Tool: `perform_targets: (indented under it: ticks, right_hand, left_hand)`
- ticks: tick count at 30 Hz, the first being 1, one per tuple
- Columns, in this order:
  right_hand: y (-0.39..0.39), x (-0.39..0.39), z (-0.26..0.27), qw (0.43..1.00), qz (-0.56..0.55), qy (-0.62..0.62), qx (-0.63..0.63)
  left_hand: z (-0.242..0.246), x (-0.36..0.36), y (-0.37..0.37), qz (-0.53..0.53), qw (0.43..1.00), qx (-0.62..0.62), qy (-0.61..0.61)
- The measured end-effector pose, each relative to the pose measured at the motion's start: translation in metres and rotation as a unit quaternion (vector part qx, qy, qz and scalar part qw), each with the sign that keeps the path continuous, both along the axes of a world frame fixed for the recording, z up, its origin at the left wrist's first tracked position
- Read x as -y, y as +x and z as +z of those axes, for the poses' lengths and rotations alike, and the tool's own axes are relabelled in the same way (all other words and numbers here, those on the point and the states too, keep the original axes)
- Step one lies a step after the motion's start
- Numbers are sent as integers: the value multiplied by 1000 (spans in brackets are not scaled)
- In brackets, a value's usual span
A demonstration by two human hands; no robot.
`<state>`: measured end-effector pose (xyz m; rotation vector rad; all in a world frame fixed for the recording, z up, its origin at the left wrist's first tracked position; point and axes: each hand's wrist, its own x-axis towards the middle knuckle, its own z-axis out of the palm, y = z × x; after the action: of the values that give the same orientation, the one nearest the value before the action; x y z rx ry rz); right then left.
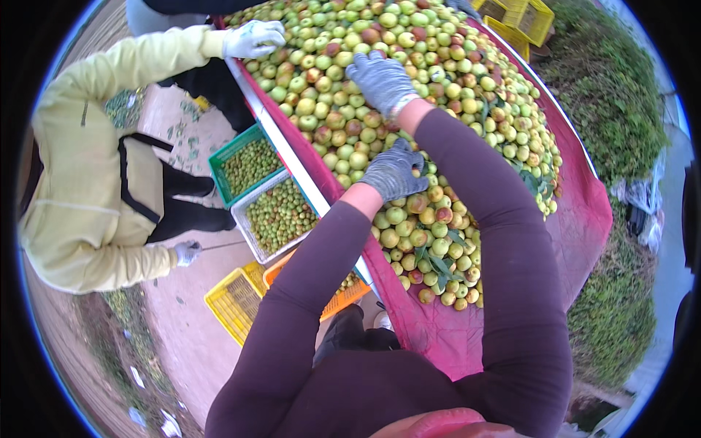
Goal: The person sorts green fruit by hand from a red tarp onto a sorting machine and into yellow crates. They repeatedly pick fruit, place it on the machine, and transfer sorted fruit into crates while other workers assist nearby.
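Observation:
A large heap of round green and reddish fruits [328, 117], apparently jujubes, lies on a red cloth [432, 334]. My right hand [381, 83], in a grey knit glove, reaches palm down onto the far part of the heap. Nearer to me, my left hand [394, 171], gloved the same way, is bent over the fruit with its fingers curled. Whether either hand holds a fruit is hidden beneath the palms. Green leaves [441, 267] are mixed among the fruits close to my side.
Across the white table edge [293, 159], a co-worker [82, 180] rests one gloved hand [253, 39] on the heap. Below stand a green crate [214, 164] and a white crate [241, 219] of fruit, an orange crate [337, 304] and a yellow crate [230, 301]. More yellow crates [528, 22] stand beyond.

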<state>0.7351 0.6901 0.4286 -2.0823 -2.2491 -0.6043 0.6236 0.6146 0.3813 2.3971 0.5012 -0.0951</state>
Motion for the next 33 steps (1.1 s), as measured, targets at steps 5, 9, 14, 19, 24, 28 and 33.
perform_targets:
  ticks: [5,9,14,19,24,28,33]
  right_hand:
    - [5,-8,11,981,-120,-116,-97]
    - [33,-4,13,960,-103,-207,-156]
    - [39,38,-14,956,-64,-119,-260]
    - [44,109,-29,944,-20,-97,-315]
    - [63,157,-25,904,-94,-34,-415]
    - [45,163,-15,649,-175,151,-725]
    - [-15,114,-15,621,-99,301,-717]
  left_hand:
    - [-5,-4,1,-9,1000,-4,-30]
    - [-1,-7,-2,-18,999,0,-29]
    - [11,-7,-4,37,975,-16,-218]
    - [14,-7,-10,33,927,26,-373]
    - [3,-25,-12,49,660,219,-717]
    - [-3,-34,-9,108,327,340,-875]
    - [-2,-28,-6,181,407,426,-787]
